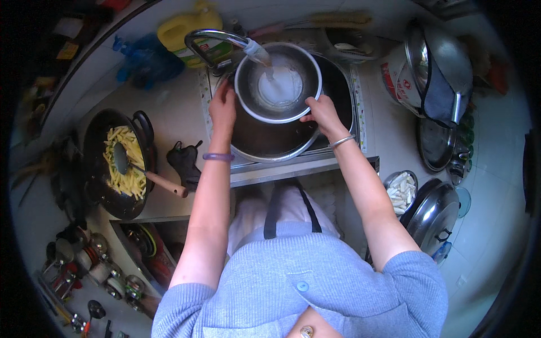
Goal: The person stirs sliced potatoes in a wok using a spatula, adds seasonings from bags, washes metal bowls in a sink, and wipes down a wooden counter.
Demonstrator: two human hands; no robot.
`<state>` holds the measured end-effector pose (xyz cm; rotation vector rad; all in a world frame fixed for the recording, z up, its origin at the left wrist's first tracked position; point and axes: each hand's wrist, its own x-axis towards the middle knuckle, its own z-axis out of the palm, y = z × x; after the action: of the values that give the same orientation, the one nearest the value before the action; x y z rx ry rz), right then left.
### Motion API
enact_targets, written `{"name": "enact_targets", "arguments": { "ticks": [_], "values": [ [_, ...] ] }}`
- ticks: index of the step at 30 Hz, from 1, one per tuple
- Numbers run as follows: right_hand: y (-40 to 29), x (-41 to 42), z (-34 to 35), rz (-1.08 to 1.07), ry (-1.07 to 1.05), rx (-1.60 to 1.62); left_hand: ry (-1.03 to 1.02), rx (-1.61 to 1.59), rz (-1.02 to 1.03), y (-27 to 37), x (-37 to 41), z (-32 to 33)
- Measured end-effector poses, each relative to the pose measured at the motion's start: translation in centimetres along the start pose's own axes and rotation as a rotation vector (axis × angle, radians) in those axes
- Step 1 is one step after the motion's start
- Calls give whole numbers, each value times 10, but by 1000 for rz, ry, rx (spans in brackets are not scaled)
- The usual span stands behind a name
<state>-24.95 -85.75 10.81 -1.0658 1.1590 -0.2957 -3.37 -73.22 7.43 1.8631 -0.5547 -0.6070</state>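
A stainless steel bowl (253, 107) is under the running faucet (228, 37), with water pooled in its bottom. My right hand (323, 110) grips the bowl's rim at the lower right, thumb on top. My left hand (222, 109) is at the bowl's left side, close to its outer wall. Its fingertips are partly hidden, so its hold is unclear. Below the bowl, a wider metal basin (279, 159) with dark contents sits in the sink (354, 105).
At left, a wok (95, 177) holds pale cut strips and a wooden-handled spatula (165, 183). A black cloth-like item (184, 162) lies beside it. A yellow jug (190, 25) stands behind the faucet. At right are a dish of white pieces (401, 192) and a lidded pan (435, 224).
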Motion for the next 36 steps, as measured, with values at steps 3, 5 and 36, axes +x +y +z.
{"name": "enact_targets", "arguments": {
  "ticks": [3,5,36],
  "values": [
    [9,-5,2,38,-72,-112,-95,-80,-228,-8,-35,-2],
    [19,-9,-9,53,-29,-88,-155,-235,-325,-25,-51,5],
    [-23,13,-38,-46,114,-688,-273,-398,-526,-12,-48,45]
  ]
}}
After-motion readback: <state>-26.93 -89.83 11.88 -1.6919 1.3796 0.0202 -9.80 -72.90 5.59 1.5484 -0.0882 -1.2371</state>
